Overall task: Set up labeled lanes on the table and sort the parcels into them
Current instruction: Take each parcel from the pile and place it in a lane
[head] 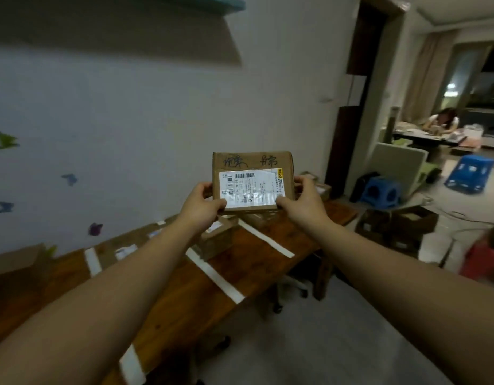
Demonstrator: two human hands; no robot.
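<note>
I hold a small brown cardboard parcel (252,165) up in the air in front of me, its white shipping label and black handwriting facing the camera. My left hand (202,202) grips its lower left corner and my right hand (302,200) grips its lower right corner. Below it runs the long wooden table (256,254), divided into lanes by white tape strips (213,275). Several parcels (218,236) lie in the lanes by the wall, partly hidden behind my arms.
Open cardboard boxes (397,226) stand on the floor past the table's far end. Blue stools (380,191) and a red stool (483,259) are to the right. A person sits at a distant table (442,120). A cardboard box (14,258) sits at the table's left.
</note>
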